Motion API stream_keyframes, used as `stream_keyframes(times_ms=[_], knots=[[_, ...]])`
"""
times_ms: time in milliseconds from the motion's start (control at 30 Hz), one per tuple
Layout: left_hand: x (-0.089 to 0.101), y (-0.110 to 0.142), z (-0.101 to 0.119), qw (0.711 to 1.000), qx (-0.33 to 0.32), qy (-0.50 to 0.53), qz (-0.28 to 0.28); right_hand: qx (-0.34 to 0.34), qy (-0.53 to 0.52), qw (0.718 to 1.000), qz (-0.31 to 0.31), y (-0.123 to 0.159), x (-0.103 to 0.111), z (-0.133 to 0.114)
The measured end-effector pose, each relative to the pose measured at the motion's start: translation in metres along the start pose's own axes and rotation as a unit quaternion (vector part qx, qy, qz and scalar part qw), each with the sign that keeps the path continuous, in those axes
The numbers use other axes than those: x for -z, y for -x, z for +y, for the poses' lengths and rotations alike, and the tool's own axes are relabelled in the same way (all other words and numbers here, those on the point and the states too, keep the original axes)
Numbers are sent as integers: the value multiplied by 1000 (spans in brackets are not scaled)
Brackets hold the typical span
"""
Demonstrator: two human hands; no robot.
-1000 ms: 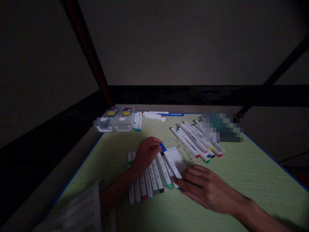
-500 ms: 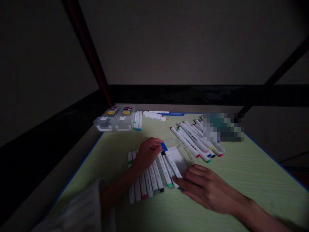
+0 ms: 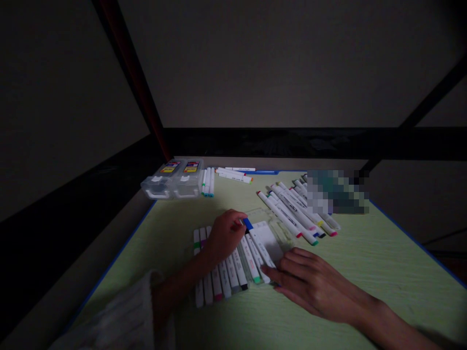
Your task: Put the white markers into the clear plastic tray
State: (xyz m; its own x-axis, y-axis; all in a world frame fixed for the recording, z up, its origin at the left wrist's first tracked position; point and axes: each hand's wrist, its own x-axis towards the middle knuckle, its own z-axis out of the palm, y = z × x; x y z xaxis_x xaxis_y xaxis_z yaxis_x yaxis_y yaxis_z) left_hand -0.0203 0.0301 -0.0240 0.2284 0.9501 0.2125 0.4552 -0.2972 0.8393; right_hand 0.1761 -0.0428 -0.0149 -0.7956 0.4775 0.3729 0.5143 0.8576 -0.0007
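Note:
A row of white markers (image 3: 226,272) with coloured caps lies side by side on the pale green table (image 3: 365,253). My left hand (image 3: 223,234) rests over the far ends of this row, fingers curled against the blue-capped marker (image 3: 255,240). My right hand (image 3: 310,282) lies at the near ends of the rightmost markers, fingers bent and touching them. A clear plastic case (image 3: 272,233) sits under the right part of the row.
Several loose markers (image 3: 297,214) lie in a fan at the right, beside a blurred patch. Two clear boxes (image 3: 173,181) stand at the far left corner, with three markers (image 3: 207,182) and a few more (image 3: 235,175) beside them. Blue edging bounds the table.
My left hand has slid slightly to the right and nearer along the marker tops. The right hand has barely shifted.

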Motion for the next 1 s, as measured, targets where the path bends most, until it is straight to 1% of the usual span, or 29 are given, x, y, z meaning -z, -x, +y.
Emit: stream_keyframes(times_ms=[167,433,667,1000], knots=[[-2,0,-1,999,-23,-24,-12,0,-4,1000,3,0,-1,0],[-2,2,-3,999,-30,-31,-19,-1,-4,1000,4,0,0,0],[-1,1,-1,999,-33,-30,-24,-2,-5,1000,0,-1,0,0],[-2,2,-1,998,-40,-32,-25,1,5,1000,11,0,-1,1]])
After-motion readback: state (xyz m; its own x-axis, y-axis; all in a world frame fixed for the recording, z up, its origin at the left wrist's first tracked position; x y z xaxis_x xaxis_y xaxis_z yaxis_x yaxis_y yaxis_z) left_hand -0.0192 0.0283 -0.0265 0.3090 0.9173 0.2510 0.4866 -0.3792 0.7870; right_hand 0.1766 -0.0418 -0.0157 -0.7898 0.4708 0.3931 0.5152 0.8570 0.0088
